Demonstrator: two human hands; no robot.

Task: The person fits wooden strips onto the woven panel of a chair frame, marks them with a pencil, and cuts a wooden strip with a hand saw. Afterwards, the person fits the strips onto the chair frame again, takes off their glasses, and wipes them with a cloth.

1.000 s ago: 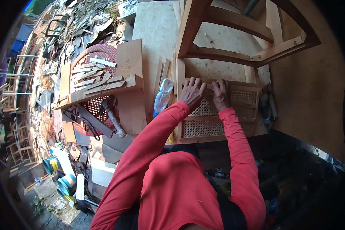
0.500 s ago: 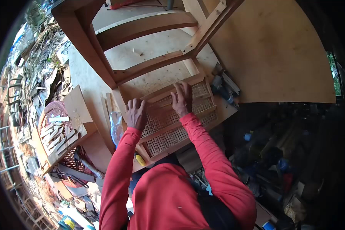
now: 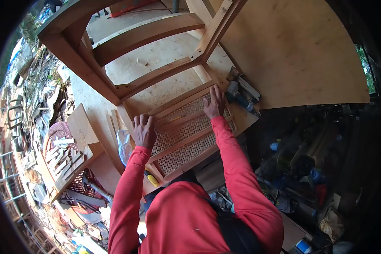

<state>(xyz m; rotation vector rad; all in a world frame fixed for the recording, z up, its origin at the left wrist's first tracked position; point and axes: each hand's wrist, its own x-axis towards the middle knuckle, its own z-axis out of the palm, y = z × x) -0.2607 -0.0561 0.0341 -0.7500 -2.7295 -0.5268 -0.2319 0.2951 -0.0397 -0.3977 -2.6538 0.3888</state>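
Note:
A wooden chair frame [image 3: 154, 76] lies on a plywood workbench [image 3: 300, 51]. Its panel of woven cane webbing [image 3: 184, 135] faces up, split by wooden slats. My left hand [image 3: 143, 130] rests flat on the panel's left edge, fingers spread over the frame. My right hand [image 3: 216, 103] presses flat on the cane near the panel's upper right corner, fingers pointing away from me. Neither hand holds anything. Both sleeves are red.
A power tool [image 3: 240, 95] lies just right of my right hand on the bench. A white crumpled cloth [image 3: 124, 146] lies left of the panel. A board with several wood strips [image 3: 65, 154] and a hammer [image 3: 95, 186] sit at the left. Clutter fills the dark floor at right.
My right hand slid to the right along the cane toward the panel's corner. My left hand shifted slightly left onto the frame edge. The camera view swung compared with one second ago.

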